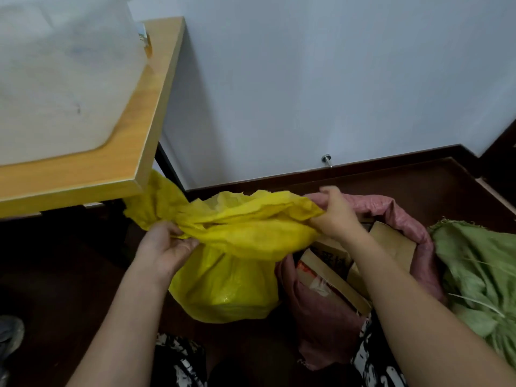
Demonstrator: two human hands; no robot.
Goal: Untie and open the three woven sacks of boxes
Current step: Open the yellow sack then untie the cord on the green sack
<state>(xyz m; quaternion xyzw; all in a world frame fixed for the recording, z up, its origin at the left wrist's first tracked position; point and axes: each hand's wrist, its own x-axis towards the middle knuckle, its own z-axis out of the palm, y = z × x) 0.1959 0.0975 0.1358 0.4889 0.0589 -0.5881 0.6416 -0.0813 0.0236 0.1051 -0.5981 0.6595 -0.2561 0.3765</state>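
Pale wall (pixel 321 74) and dark wooden floor (pixel 435 185) frame three woven sacks standing side by side on the floor. At 6 o'clock of the picture's centre is the yellow sack (pixel 223 289), its body bulging, its contents hidden, its loose neck stretched out sideways into a wide crumpled band. Just at its 3 o'clock, touching it, the pink sack (pixel 321 317) stands with its mouth rolled open, and cardboard boxes (pixel 332 275) show inside, one with red print. Further toward 3 o'clock the green sack (pixel 480 275) leans against the pink one, pale strings trailing over it; whether it is open I cannot tell. At 10 o'clock a wooden tabletop (pixel 139 152) carries a cloudy plastic bin (pixel 61 74).

Left hand (pixel 164 247) grips the yellow neck at its 9 o'clock end, fingers (pixel 187 245) curled round bunched fabric. Right hand (pixel 337 216) pinches the 3 o'clock end, its fingers folded tight over the cloth's edge.
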